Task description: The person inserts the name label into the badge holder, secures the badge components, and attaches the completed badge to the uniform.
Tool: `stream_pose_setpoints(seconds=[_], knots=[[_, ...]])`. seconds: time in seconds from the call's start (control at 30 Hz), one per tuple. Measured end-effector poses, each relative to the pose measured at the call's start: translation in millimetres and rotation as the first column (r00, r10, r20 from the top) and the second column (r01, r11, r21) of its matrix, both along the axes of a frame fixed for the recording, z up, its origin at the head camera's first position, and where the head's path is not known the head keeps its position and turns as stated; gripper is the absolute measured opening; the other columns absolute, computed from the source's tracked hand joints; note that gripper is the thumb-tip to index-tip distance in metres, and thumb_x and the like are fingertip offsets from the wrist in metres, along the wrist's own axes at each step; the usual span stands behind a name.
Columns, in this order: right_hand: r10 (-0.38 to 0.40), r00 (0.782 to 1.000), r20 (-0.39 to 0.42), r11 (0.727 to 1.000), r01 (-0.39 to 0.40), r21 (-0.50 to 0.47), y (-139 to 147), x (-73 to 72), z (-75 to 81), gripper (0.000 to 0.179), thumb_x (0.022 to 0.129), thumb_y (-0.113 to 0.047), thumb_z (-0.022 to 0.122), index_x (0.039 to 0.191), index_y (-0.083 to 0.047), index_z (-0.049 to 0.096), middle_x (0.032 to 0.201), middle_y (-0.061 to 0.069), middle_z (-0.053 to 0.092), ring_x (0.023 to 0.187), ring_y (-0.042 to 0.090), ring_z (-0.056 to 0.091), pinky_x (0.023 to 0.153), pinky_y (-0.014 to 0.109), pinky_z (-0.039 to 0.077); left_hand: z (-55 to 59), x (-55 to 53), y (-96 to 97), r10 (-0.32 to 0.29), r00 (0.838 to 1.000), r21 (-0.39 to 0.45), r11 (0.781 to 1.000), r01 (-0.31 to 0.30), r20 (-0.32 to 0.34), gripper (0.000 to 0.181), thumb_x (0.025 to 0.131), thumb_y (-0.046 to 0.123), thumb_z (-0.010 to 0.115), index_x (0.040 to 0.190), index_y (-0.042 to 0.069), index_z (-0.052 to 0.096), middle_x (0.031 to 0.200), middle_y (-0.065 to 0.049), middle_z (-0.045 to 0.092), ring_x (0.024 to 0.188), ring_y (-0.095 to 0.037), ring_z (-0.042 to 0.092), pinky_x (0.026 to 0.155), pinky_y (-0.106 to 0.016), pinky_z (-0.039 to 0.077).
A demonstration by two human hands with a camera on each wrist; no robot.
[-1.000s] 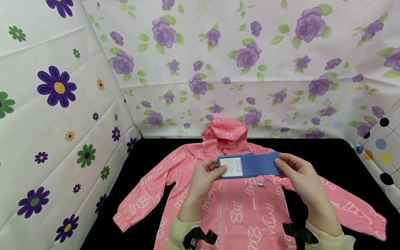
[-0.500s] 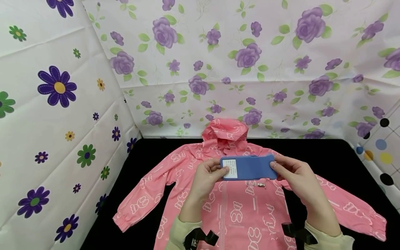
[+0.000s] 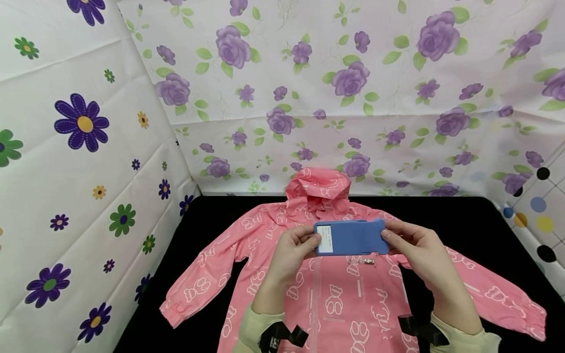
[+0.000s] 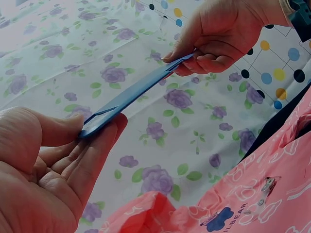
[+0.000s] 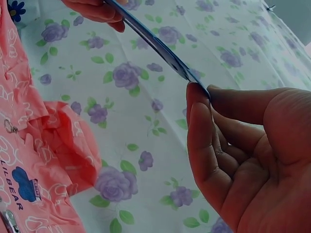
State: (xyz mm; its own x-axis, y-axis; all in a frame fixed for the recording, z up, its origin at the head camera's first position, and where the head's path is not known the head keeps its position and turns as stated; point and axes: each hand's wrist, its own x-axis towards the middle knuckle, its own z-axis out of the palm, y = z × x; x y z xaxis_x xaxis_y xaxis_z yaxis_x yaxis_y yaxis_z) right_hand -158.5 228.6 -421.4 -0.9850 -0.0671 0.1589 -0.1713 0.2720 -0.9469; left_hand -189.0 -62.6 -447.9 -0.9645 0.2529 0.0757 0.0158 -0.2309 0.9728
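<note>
Both hands hold a flat blue sliding card holder (image 3: 356,238) level above the jacket. A white printed card (image 3: 325,239) shows in the opening at its left end. My left hand (image 3: 291,250) pinches that end between thumb and fingers, the thumb lying over the card's edge. The right end is pinched by my right hand (image 3: 417,245). From the left wrist view, the blue card holder (image 4: 136,92) appears nearly edge-on and slightly bowed. Beneath lies a pink hooded jacket (image 3: 344,289) with white bear outlines, spread front side up.
A small metal clip (image 3: 369,261) lies on the jacket's chest. The jacket's sleeves (image 3: 203,279) spread out to both sides on the black table (image 3: 212,220). Flower-printed sheets (image 3: 309,127) stand as walls behind and at the left; a dotted sheet (image 3: 536,220) is at the right.
The card holder's two parts have slid together, so it is shorter and less of the white card shows. My hands have come slightly closer to each other. The jacket has not moved.
</note>
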Motion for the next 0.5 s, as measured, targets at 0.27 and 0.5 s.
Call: stream_pose_setpoints(seconds=[0.27,0.5], knots=[[0.009,1.000,0.001,1.000,-0.009,-0.002,-2.1,-0.4,-0.4,0.035,0.108,-0.014,0.068,0.135,0.006,0.068,0.101,0.015,0.071,0.082,0.018,0.074,0.077,0.028,0.065,0.7,0.6,0.2,-0.025,1.000,-0.011,1.000,0.025,-0.016,0.030,0.103,-0.002,0.066,0.127,-0.020,0.065,0.101,-0.015,0.077,0.084,-0.011,0.076,0.082,-0.032,0.066],[0.028,0.999,-0.016,1.000,-0.028,-0.010,-4.0,-0.4,-1.3,0.028,0.106,-0.012,0.070,0.127,0.006,0.070,0.095,0.009,0.072,0.080,0.018,0.072,0.075,0.028,0.065,-1.6,-0.2,0.9,-0.021,1.000,-0.021,1.000,0.021,-0.016,0.030,0.102,-0.002,0.067,0.127,-0.018,0.066,0.101,-0.015,0.077,0.084,-0.011,0.076,0.082,-0.032,0.066]])
